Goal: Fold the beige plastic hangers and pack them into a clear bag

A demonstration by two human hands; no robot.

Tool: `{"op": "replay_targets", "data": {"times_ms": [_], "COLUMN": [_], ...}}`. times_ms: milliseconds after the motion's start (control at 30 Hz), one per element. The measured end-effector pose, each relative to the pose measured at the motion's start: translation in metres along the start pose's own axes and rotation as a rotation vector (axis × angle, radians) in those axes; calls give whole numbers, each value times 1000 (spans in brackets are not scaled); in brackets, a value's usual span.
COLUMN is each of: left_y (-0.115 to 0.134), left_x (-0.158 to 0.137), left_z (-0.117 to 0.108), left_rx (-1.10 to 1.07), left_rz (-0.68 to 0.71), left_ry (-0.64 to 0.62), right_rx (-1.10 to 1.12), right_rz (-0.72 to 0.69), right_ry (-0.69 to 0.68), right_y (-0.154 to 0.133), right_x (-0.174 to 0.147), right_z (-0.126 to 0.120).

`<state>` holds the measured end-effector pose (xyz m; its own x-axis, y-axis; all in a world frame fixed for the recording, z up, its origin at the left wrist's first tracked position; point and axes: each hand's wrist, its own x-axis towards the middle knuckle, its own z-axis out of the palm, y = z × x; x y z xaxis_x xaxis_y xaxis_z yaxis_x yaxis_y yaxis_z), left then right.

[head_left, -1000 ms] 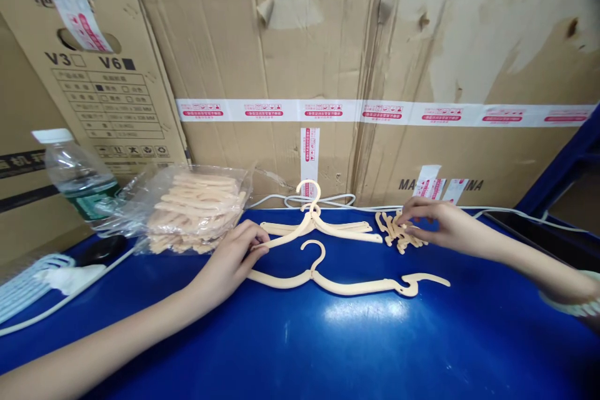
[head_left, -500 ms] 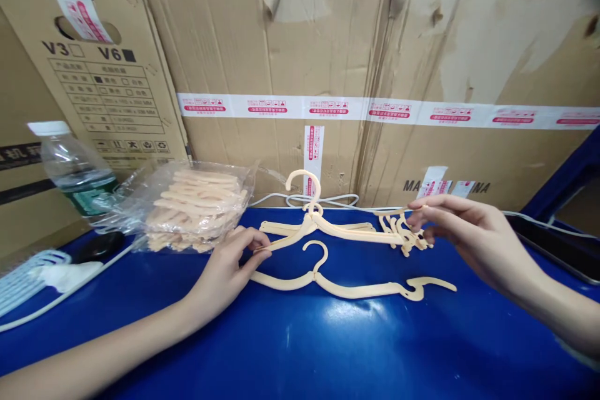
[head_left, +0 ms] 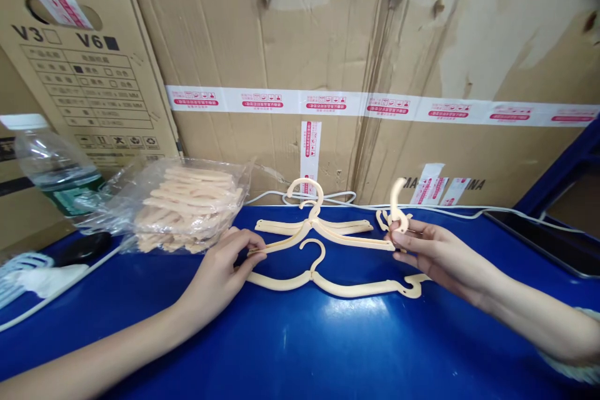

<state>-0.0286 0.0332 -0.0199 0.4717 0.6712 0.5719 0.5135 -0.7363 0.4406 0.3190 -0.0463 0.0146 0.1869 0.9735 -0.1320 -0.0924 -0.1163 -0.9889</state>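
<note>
In the head view, my left hand (head_left: 239, 262) pinches the left arm tip of a cream plastic clothes hanger (head_left: 349, 237) held hook up. My right hand (head_left: 426, 250) is closed on a curved cream hanger end piece (head_left: 397, 203), which points upward at the tip of that hanger's right arm. Whether the two are joined I cannot tell. A second hanger (head_left: 356, 289) lies in front, nearer me, with a hooked end piece on its right arm; its left end is behind my left hand. Further hanger parts (head_left: 267, 225) lie behind the held hanger.
Left of my hands a clear bag (head_left: 187, 206) holds many cream parts. Beyond it stand a water bottle (head_left: 56, 169) and a black mouse-like object (head_left: 84, 248). A phone-like dark slab (head_left: 539, 240) lies at right. Cardboard (head_left: 281, 44) walls the back of the blue table (head_left: 300, 350).
My right hand has swung the end piece upright and brought it lower and left, against the hanger's right tip. My left hand keeps its pinch. The view has shifted slightly right.
</note>
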Motion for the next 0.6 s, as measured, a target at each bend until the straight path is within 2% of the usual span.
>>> {"op": "replay_targets", "data": {"times_ms": [300, 600], "left_y": [-1, -2], "left_x": [2, -1], "left_z": [-1, -1], "left_rx": [15, 20], "left_rz": [16, 69], "left_ry": [10, 28], "right_rx": [-25, -7], "right_rz": [-41, 141], "right_ry": [-50, -198], "right_y": [-11, -15], "right_x": [-1, -4], "right_z": [0, -4]}}
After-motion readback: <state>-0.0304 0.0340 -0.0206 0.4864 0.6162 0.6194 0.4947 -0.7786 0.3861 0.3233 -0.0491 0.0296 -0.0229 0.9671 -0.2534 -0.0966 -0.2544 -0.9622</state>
